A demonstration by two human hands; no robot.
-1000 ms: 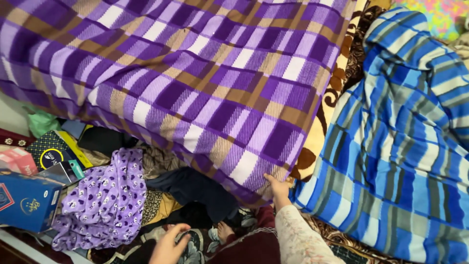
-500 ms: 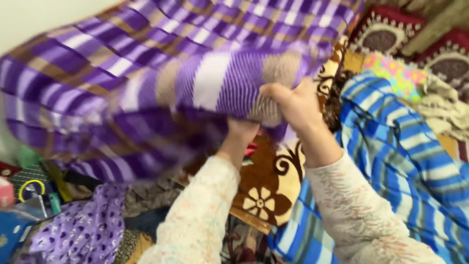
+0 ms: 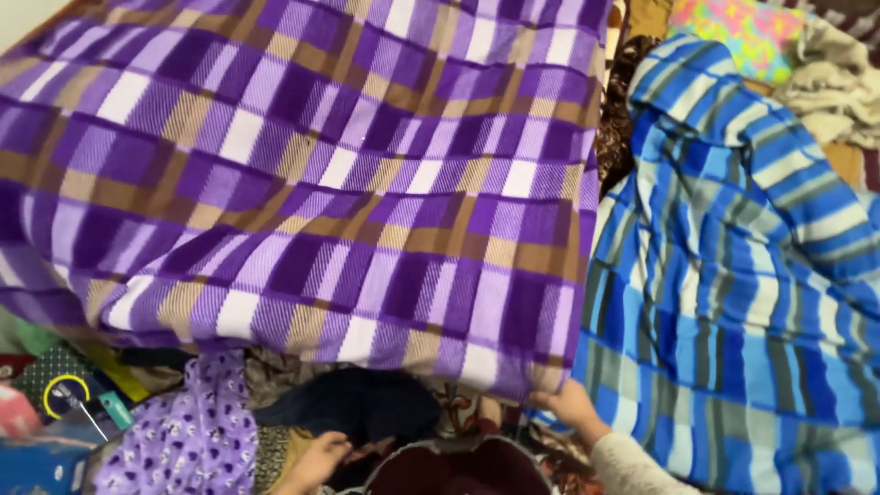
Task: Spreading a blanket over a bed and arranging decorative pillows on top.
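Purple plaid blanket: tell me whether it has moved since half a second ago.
Yes. The purple plaid blanket was bunched up high; it is now spread flat, its corner in the right hand low beside the blue striped blanket.

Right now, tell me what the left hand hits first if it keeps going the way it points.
The left hand points up and right toward the dark navy garment, which probably lies first in its path; depth is unclear. Beyond it hangs the purple plaid blanket.

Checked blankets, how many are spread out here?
2. The purple checked blanket fills the left and middle, its near corner pinched by the right hand. The blue checked blanket lies on the right. More may be hidden beneath them.
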